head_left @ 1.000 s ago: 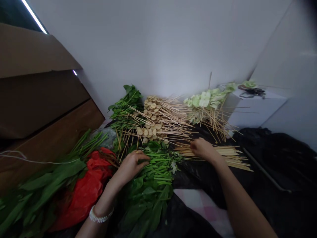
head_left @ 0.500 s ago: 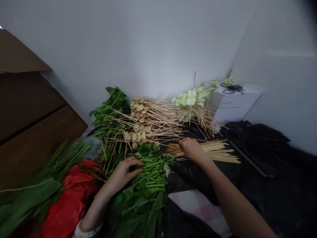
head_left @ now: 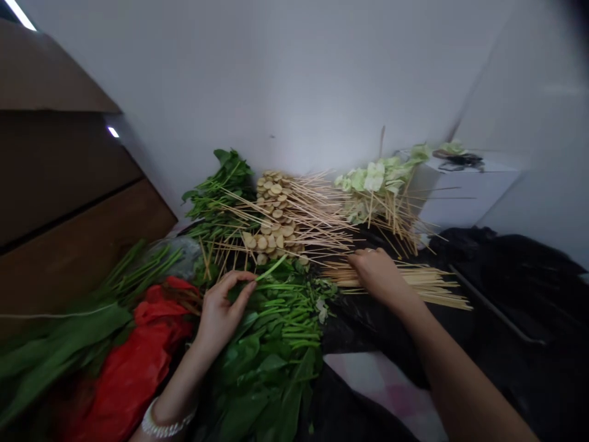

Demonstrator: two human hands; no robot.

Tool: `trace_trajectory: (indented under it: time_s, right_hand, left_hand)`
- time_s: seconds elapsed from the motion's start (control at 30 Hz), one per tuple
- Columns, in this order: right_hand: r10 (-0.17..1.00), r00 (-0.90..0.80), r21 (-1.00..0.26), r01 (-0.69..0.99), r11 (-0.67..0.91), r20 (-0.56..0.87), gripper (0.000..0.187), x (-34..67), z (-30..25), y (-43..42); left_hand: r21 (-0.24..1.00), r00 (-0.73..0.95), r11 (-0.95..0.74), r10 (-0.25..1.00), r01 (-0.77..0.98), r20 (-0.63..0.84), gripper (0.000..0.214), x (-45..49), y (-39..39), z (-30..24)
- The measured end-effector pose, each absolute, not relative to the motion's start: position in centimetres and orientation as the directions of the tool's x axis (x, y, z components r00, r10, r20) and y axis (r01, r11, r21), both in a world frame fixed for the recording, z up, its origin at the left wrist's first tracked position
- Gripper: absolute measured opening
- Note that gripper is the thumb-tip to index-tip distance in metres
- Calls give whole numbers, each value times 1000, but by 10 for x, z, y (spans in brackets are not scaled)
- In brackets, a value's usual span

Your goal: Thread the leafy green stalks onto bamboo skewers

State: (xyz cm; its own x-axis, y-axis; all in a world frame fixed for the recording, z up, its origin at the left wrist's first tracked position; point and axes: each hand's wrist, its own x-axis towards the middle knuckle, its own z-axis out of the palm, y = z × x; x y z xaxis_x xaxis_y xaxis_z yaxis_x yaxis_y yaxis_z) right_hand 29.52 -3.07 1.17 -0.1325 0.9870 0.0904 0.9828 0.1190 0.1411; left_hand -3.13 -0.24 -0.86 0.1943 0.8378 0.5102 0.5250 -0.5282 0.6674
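My left hand point(head_left: 227, 304) pinches one green vegetable stem point(head_left: 272, 267) between thumb and forefinger, lifted a little off the pile of leafy greens point(head_left: 280, 307). The greens' stems lie side by side, leaves toward me. To the right, my right hand point(head_left: 375, 270) has its fingers curled down onto the loose bamboo skewers point(head_left: 427, 283), closed on a skewer at the left end of the bundle; its fingertips are partly hidden. Behind the hands lie skewered pale round slices point(head_left: 275, 215), skewered greens point(head_left: 221, 196) and skewered pale green leaves point(head_left: 375, 178).
A red plastic bag point(head_left: 138, 362) and more leafy greens point(head_left: 55, 350) lie at the left, by a cardboard box point(head_left: 69, 245). Black plastic point(head_left: 368, 334) spreads beneath and rightward. A white box point(head_left: 473, 190) stands back right against the wall. A pink-and-white checked cloth point(head_left: 381, 387) shows in front.
My left hand has raised a single stem from the greens, its finger and thumb now closed on it. My right hand stays at the skewers. The view has shifted slightly.
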Motion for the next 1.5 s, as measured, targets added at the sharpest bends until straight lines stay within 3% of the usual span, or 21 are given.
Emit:
trace_trajectory:
  time_s: [0.2,0.33,0.43,0.57,0.77,1.0,1.17,1.33,1.5]
  right_hand:
    - [920,-224,211,964,161,322,22,285,15,-39]
    - [839,-347,215,936,279,418,24,269,11,-40]
    - [799,-400,208,917,341,450,30,255,4,-43]
    - [805,-399,109,913,393,439,32,240,-5,-46]
    - [811,-438,27,885,465,389,42,237,-18,-40]
    - [853,-378,63,922,382,360,20,243,-23,-36]
    - [794,-389,144,920,365,467,27,243,-23,-37]
    - [661,-417,213,904,370,624,34,240,-13,-41]
    - [643,-375,190,921,340,667,32,219,16,-47]
  left_hand:
    - [823,126,-425,904,376,409,26,-26,-8,-6]
    - [900,68,-349,937,262,343,24,-24,-8,-3]
    - [970,-20,-242,970,31,243,28,-25,-3,-5]
    - [969,-43,-149,989,-199,143,37,-27,1,-7]
    - [958,52,-119,989,-262,138,39,-25,-1,-4]
    - [940,-104,-139,988,-311,112,46,-27,5,-11]
    - [964,-61,-135,990,-228,124,48,-25,3,-12]
    - [966,5,-177,983,-188,181,44,-24,1,-13]
    - [960,19,-128,990,-248,137,39,-23,-1,-12]
